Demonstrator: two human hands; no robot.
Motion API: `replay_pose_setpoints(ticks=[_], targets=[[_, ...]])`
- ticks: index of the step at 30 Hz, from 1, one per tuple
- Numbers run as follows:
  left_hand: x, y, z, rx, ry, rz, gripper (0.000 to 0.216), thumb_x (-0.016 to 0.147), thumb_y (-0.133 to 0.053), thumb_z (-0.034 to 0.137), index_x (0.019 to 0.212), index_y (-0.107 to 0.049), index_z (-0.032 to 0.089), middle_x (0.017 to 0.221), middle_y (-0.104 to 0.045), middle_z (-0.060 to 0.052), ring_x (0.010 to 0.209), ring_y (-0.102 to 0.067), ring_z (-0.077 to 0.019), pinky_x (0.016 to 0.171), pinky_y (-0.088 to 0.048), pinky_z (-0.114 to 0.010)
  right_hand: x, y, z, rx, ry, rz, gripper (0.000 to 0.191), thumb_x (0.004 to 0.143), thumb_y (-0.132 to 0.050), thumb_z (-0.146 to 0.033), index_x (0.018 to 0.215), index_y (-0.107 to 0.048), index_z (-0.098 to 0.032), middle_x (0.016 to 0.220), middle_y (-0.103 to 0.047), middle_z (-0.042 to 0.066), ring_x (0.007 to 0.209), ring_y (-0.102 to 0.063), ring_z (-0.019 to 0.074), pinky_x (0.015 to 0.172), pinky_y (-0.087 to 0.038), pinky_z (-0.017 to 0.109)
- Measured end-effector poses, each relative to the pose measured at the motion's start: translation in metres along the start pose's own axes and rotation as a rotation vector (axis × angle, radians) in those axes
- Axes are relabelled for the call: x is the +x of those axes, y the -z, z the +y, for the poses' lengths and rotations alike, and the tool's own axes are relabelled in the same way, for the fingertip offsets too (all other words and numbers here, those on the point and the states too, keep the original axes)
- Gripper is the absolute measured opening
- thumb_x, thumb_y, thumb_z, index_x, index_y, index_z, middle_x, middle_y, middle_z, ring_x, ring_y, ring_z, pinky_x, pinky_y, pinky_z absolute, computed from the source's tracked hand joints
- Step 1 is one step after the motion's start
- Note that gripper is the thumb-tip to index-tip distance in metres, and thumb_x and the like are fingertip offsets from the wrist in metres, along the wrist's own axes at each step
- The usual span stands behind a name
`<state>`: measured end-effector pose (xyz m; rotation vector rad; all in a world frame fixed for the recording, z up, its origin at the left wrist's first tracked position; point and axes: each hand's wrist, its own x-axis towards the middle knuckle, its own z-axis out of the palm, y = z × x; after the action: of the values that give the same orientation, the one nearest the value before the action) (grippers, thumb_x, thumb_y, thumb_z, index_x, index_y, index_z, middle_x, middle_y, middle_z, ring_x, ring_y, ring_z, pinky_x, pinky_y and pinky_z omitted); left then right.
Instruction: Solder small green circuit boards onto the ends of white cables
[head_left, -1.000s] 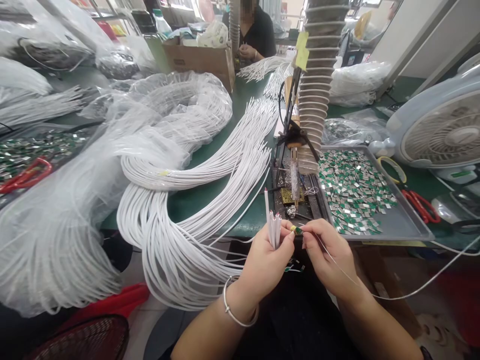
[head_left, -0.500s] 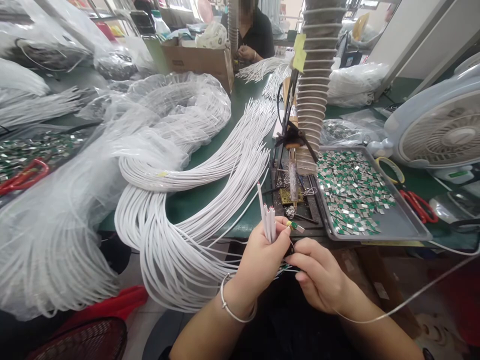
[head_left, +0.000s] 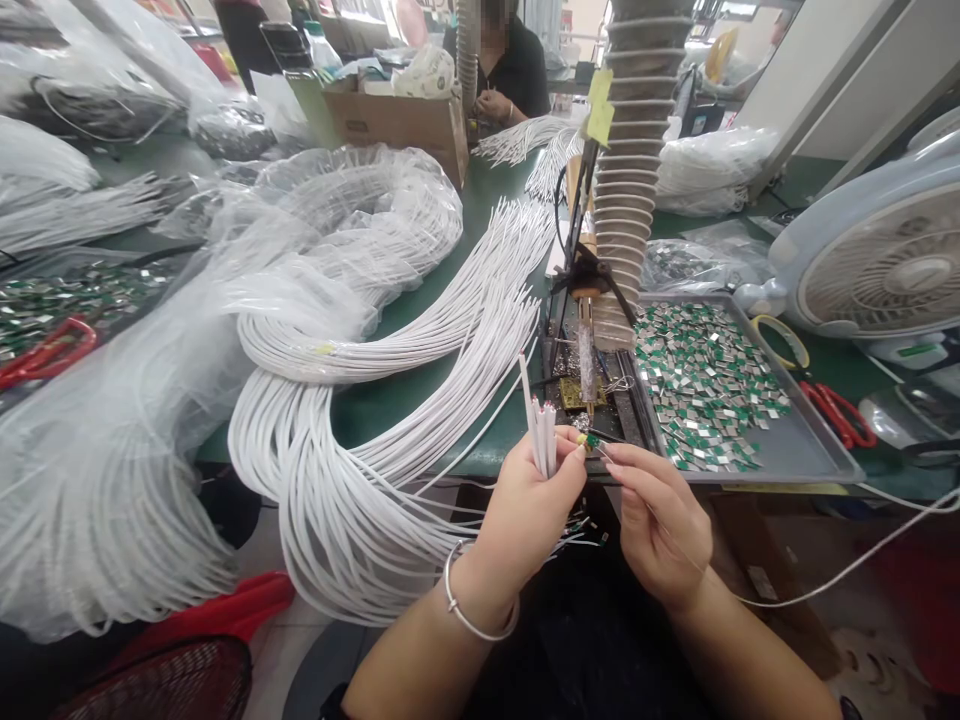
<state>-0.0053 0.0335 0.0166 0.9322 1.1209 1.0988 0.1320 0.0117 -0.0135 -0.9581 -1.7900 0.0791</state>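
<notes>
White cables (head_left: pixel 390 400) sprawl over the green table (head_left: pixel 420 390), with a tray (head_left: pixel 817 462) of chips to the right. The print on the box (head_left: pixel 397 118) is unreadable. The left hand (head_left: pixel 529 505) grips cable ends (head_left: pixel 541 435) at the table's front edge, and the right hand (head_left: pixel 660 525) pinches a chip (head_left: pixel 592 440) beside them.

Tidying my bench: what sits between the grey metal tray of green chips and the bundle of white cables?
A black soldering stand with a brass plate, under the ribbed hose; head view.

Cable bundles (head_left: pixel 420 340) lay on the tabletop (head_left: pixel 390 400) left of the soldering jig (head_left: pixel 585 370); the tray of circuit boards (head_left: pixel 825 455) sat right of it by the front edge, the fan (head_left: pixel 885 260) farther right.
</notes>
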Motion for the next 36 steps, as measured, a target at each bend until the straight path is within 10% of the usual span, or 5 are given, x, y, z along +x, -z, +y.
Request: replay_pose_setpoints(ticks=[36], targets=[[0.005,-0.004,0.010,0.052,-0.045,0.007,0.009,0.079,-0.056,0.024,0.073,-0.055,0.017,0.092,-0.060,-0.004,0.081,-0.057,-0.0144,0.073,-0.044,-0.026,0.016,-0.006,0.003,-0.085,0.009,0.047,0.030,0.083,-0.050,-0.006,0.106,-0.060,-0.022,0.099,-0.061,0.009,0.092,-0.061,0.0197,0.075,-0.056,0.038]])
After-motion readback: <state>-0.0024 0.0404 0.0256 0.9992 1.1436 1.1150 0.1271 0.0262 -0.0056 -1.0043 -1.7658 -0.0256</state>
